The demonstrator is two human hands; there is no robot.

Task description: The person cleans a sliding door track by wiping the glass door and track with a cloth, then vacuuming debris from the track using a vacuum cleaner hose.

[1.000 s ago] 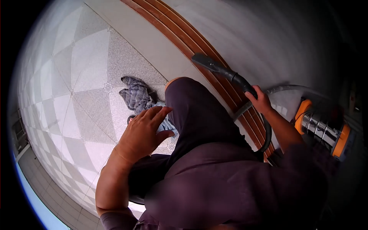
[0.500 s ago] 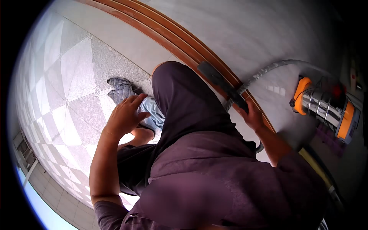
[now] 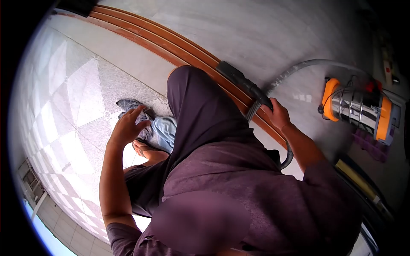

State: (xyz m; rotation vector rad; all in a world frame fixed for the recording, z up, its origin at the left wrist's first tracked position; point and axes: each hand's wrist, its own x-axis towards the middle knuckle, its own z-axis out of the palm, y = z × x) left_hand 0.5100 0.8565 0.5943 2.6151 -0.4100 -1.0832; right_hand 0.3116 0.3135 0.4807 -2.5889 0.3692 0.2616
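Observation:
My right hand [image 3: 278,114] is wrapped around the black tube of a vacuum cleaner nozzle [image 3: 239,80]. The nozzle's flat head lies along the brown grooved door track [image 3: 196,55]. A ribbed grey hose [image 3: 307,64] arcs from near this hand towards the vacuum cleaner [image 3: 356,109], which has orange ends and a shiny metal drum. My left hand [image 3: 128,126] hangs in the air with thumb and fingers apart, holding nothing. Beneath it, a dark crumpled rag [image 3: 130,104] and a light blue cloth [image 3: 164,129] lie on the tiles beside my foot.
Patterned tiles [image 3: 85,85] cover the floor on the left, and smooth grey floor [image 3: 256,34] extends beyond the track. My bent knee [image 3: 188,85] is close to the track. Purple cloth [image 3: 371,145] lies by the vacuum cleaner, with a yellowish strip [image 3: 356,179] nearer me.
The camera view has shifted slightly. My right hand and the nozzle appear a little farther up and left along the track. My left hand has dropped slightly to the left, still spread.

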